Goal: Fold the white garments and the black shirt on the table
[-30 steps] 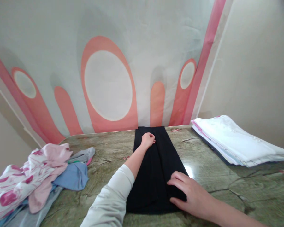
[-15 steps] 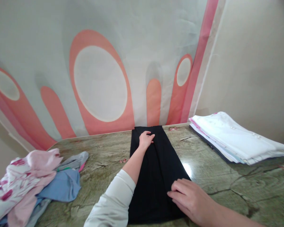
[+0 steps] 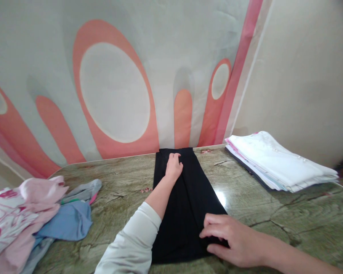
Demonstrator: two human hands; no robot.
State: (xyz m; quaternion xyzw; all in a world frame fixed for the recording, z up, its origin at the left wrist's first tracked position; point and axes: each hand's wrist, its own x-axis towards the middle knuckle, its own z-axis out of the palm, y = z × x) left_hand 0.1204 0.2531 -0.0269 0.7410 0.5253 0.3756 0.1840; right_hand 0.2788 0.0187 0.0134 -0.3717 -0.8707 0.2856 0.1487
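Observation:
A long black garment (image 3: 185, 198), perhaps trousers, lies flat and folded lengthwise, with a fold line running down its middle. Its far end reaches the back edge of the table. Near that far end, my left hand (image 3: 174, 166) rests on the cloth with loosely bent fingers, gripping nothing I can see. My right hand (image 3: 231, 238) is at the garment's near right edge. Its thumb and fingers are bent but apart, with the fingertips over or against the black cloth. Whether they touch it is hard to tell.
On the left lies a loose heap of clothes, with a pink and white piece (image 3: 42, 194) and a blue one (image 3: 67, 220). A stack of folded white clothes (image 3: 277, 160) stands at the right. The wood-patterned table (image 3: 117, 213) meets a painted wall (image 3: 165, 57) behind.
My right hand has opened its thumb away from its fingers at the garment's near edge. My left hand's fingers have shifted slightly on the cloth. The view has turned a little.

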